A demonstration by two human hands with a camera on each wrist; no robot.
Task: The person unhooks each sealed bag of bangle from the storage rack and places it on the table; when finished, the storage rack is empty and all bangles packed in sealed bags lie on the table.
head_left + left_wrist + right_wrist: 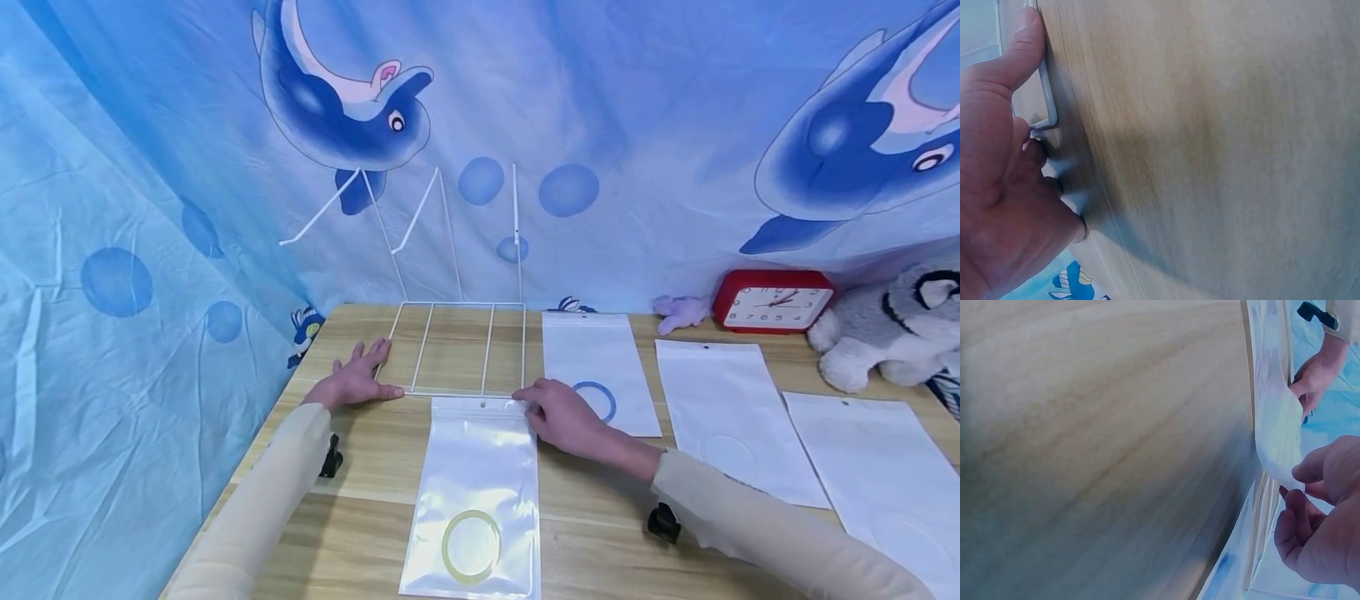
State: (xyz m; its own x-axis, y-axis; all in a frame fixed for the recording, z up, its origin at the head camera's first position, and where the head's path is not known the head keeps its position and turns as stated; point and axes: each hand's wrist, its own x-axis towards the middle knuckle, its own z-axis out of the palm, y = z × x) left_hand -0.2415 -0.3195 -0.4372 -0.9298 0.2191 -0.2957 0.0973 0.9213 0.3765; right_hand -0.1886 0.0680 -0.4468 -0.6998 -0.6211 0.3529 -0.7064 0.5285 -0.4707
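A white wire rack (488,350) stands at the back of the wooden table. My left hand (358,379) lies at its front left corner with fingers spread; in the left wrist view the thumb rests along the rack's front wire (1050,100). My right hand (566,417) pinches the top right corner of a white zip bag (480,467) between thumb and fingertips, right by the rack's front right corner. In the right wrist view the bag (1279,434) bends up toward that grip. A yellow ring (446,546) shows near the bag's lower end.
To the right lie more white bags: one with a blue ring (613,408), another bag (731,392) and a third (862,450). Behind them are a small purple toy (678,312), a red clock (776,327) and a grey plush dog (862,350). A blue curtain (637,108) hangs behind.
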